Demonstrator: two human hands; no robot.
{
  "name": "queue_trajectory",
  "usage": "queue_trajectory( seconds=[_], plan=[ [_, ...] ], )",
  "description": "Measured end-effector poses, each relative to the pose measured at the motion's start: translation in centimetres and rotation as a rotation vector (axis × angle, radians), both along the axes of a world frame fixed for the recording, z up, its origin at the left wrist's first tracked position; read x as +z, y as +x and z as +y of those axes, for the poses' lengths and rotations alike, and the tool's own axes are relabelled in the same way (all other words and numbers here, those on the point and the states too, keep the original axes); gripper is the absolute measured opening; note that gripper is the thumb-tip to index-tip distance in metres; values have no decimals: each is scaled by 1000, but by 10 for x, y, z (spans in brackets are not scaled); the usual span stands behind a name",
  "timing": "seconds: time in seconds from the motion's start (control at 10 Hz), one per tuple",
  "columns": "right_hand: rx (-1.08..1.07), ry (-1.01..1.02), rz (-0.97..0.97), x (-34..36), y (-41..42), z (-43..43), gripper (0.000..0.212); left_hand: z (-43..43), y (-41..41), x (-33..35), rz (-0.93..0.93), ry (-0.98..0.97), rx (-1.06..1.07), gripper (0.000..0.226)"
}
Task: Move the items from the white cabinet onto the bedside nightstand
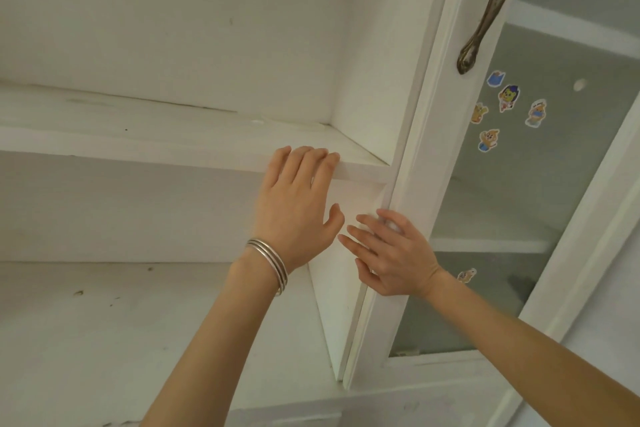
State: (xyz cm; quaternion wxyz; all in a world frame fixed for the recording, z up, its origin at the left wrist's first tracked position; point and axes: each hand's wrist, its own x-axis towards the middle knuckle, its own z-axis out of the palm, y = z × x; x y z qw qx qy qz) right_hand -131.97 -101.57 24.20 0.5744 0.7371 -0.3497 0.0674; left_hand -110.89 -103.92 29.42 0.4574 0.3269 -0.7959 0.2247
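The white cabinet (214, 45) stands open in front of me, seen from below. Its upper shelf (173, 152) and lower shelf (104, 315) show no items, only some dark specks. My left hand (298, 198), with silver bangles on the wrist, reaches up with straight fingers whose tips rest on the front edge of the upper shelf. My right hand (391, 253) is spread, fingers straight, against the inner edge of the glass door (426, 149) at the right. Neither hand holds anything. No nightstand is in view.
The glass door carries a bronze handle (491, 7) near the top and several cartoon stickers (507, 97) on the pane. More white shelves show behind the glass. A white cabinet base (398, 406) runs along the bottom.
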Motion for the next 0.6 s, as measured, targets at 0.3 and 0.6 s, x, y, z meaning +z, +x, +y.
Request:
queue_trajectory(
  seconds=[0.3, 0.6],
  plan=[
    [-260, 121, 28, 7, 13, 18, 40, 11, 6, 7, -79, 82, 26, 61],
    [-169, 283, -158, 15, 32, 51, 42, 40, 32, 19, -272, 247, 108, 66]
  ],
)
